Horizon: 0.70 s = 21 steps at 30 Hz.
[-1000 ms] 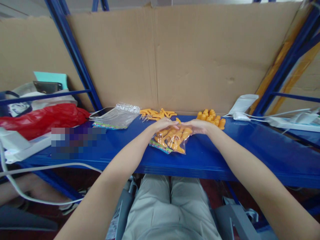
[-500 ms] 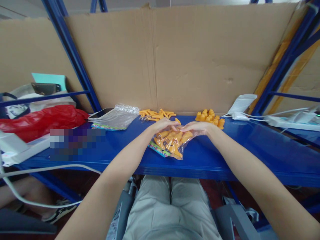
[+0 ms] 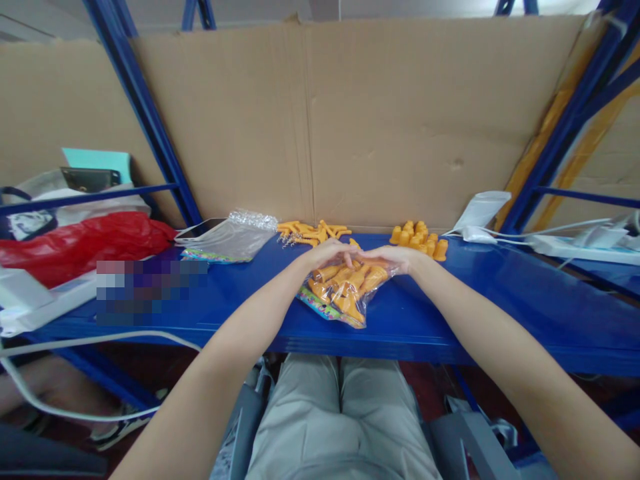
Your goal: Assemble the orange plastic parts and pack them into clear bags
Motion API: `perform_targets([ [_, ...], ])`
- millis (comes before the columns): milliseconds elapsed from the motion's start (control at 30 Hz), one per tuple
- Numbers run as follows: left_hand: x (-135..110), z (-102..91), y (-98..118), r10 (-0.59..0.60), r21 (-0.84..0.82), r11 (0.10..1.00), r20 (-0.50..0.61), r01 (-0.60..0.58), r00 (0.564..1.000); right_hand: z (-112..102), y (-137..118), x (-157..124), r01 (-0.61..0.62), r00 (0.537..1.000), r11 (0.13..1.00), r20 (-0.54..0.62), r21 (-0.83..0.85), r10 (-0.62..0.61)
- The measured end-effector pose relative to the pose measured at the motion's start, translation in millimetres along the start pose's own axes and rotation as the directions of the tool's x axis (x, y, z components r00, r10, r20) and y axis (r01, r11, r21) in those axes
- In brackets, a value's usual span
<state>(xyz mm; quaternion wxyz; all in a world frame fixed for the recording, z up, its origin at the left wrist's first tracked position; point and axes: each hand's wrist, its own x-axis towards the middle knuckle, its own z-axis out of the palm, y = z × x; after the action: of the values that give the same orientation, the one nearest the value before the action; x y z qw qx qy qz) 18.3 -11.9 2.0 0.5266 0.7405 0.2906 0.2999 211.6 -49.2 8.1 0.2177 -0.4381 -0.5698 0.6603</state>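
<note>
A clear plastic bag (image 3: 345, 297) with a colourful printed strip along its left edge lies on the blue shelf in front of me. Several orange plastic pieces show through the film. My left hand (image 3: 331, 254) is closed on the bag's far left side, fingers bent over the opening. From the right, my right hand (image 3: 389, 256) grips the bag's far edge, its fingertips close to those of my left hand and partly hidden. Behind the hands lie loose orange stick-like pieces (image 3: 320, 231) with small metal chains. Orange cup-shaped pieces (image 3: 420, 239) stand behind my right hand.
Flat clear bags (image 3: 233, 240) lie at the back left, over a dark phone-like object (image 3: 203, 229). A red plastic bag (image 3: 90, 237) and a power strip sit further left. White cables and another power strip (image 3: 585, 244) are at right. Cardboard (image 3: 400, 127) walls the back.
Both hands stay on the bag and have shifted slightly. An orange piece by the bag's mouth sits lower between the fingers. The view has tilted a little.
</note>
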Motion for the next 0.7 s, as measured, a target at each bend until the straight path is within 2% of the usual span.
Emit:
perform_targets([
  [100, 2, -1.9, -2, -0.015, -0.085, 0.996, -0.003, 0.014, 1.000, -5, 2, 3, 0.000, 0.998, 0.999, 0.070, 0.051, -0.004],
  [367, -3, 2.4, 11, 0.010, -0.088, 0.996, -0.228, -0.031, 0.974, 3, 1, 2, 0.012, 0.998, 0.991, 0.058, 0.135, -0.020],
  [533, -5, 7.1, 18, 0.010, -0.032, 0.999, -0.294, -0.020, 0.956, 10, -3, -1, 0.012, 1.000, 0.999, -0.019, 0.042, -0.011],
  [700, -4, 4.6, 17, 0.027, 0.052, 0.999, -0.283, -0.013, 0.959, 14, -6, -6, 0.042, 0.996, 0.997, -0.070, -0.071, -0.047],
])
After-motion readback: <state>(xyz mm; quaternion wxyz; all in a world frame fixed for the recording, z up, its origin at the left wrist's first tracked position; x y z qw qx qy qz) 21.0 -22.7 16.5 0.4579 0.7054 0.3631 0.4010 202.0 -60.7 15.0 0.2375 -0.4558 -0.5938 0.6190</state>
